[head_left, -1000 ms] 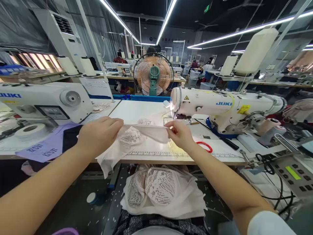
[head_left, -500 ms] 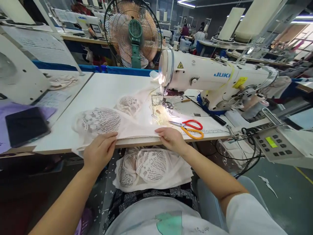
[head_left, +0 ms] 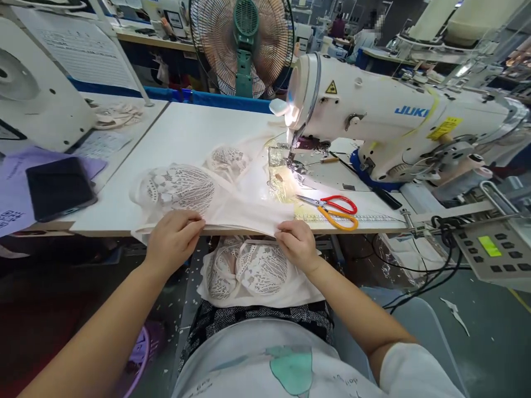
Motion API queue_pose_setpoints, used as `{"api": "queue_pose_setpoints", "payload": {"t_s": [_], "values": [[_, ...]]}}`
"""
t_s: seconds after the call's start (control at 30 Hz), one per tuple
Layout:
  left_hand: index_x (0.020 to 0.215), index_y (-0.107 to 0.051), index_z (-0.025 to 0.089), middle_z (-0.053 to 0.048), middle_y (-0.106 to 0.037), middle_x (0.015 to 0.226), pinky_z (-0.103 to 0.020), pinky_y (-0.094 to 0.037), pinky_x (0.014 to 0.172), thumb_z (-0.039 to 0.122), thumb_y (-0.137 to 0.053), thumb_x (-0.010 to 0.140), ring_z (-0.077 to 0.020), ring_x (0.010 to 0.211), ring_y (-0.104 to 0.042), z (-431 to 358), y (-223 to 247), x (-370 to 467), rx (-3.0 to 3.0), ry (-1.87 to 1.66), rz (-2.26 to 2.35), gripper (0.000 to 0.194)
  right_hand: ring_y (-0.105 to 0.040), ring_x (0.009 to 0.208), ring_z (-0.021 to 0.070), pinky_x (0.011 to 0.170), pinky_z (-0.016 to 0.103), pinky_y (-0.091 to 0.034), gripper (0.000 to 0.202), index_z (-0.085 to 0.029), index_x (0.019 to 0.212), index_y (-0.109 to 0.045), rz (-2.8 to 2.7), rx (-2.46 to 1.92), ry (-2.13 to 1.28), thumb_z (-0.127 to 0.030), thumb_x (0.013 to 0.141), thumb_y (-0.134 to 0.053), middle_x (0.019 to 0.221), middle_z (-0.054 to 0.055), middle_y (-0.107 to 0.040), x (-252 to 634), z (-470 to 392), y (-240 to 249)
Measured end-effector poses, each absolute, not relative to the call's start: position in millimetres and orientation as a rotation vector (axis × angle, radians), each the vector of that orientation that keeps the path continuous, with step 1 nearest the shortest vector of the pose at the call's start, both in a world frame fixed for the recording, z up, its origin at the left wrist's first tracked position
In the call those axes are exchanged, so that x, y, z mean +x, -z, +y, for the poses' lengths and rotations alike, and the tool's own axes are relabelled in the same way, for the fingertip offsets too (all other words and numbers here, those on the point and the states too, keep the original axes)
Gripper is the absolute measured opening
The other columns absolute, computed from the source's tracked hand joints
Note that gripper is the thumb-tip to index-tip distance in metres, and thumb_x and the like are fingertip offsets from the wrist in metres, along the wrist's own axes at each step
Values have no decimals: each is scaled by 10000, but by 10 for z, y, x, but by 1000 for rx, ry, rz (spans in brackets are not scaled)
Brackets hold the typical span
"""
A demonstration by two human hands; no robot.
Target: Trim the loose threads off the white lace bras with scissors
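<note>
A pale pink lace garment [head_left: 194, 190] lies spread on the white sewing table [head_left: 186, 130], its hem hanging over the near edge. My left hand [head_left: 172, 237] pinches that hem at the left. My right hand [head_left: 296, 243] grips the hem at the right, just below the table edge. More lace pieces [head_left: 253, 271] are piled on my lap under the hands. The white JUKI sewing machine [head_left: 373, 119] stands to the right, its lamp lighting the needle area [head_left: 292, 163] beyond the garment.
Red and yellow scissors [head_left: 334, 209] lie on the table right of my right hand. A dark phone [head_left: 60, 188] rests on purple paper at left beside another machine [head_left: 37, 102]. A fan [head_left: 244, 41] stands behind the table. A control panel [head_left: 489, 251] hangs at right.
My head has tilted further down and closer. Both hands have lowered the garment from mid-air onto the table and now hold its hem at the near edge.
</note>
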State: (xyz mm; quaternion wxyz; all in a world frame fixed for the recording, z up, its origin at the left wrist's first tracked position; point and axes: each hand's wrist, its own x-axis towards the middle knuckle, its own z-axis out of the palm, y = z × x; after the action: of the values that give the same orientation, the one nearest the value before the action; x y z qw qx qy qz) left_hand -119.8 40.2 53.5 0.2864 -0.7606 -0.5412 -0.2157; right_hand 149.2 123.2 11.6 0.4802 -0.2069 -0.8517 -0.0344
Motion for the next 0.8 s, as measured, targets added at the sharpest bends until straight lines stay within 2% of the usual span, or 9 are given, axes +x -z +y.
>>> {"api": "queue_pose_setpoints", "payload": {"t_s": [0.2,0.43,0.63,0.8], "values": [[777,-595,169,-102,-655,775,-336,-482,625,92,-560,782,-232,713,-573,464,-530,-1193,-2064,646,-1320,85,-572,815,163,699,297,-476,81,-175,815,-576,-2072,-566,111,-138,817,-505,852,72,-640,1521,1271,-78],[760,-573,184,-91,-648,768,-337,-469,614,93,-589,765,-239,701,-578,536,-485,-1223,-2063,670,-1288,92,-566,812,149,707,282,-473,109,-175,806,-587,-2082,-618,105,-183,844,-485,853,70,-635,1550,1289,-69],[767,-589,193,-72,-665,775,-310,-486,610,136,-524,814,-214,708,-601,475,-521,-1227,-2034,588,-1335,99,-531,727,151,640,279,-437,146,-189,731,-593,-2105,-557,32,-123,825,-503,782,50,-626,1528,1230,-194],[864,-604,198,-84,-699,896,-323,-510,679,127,-442,826,-221,791,-642,283,-785,-1241,-2021,490,-1346,181,-521,688,137,606,257,-442,149,-182,751,-579,-2162,-425,-42,-83,819,-491,757,41,-621,1538,1185,-405]]}}
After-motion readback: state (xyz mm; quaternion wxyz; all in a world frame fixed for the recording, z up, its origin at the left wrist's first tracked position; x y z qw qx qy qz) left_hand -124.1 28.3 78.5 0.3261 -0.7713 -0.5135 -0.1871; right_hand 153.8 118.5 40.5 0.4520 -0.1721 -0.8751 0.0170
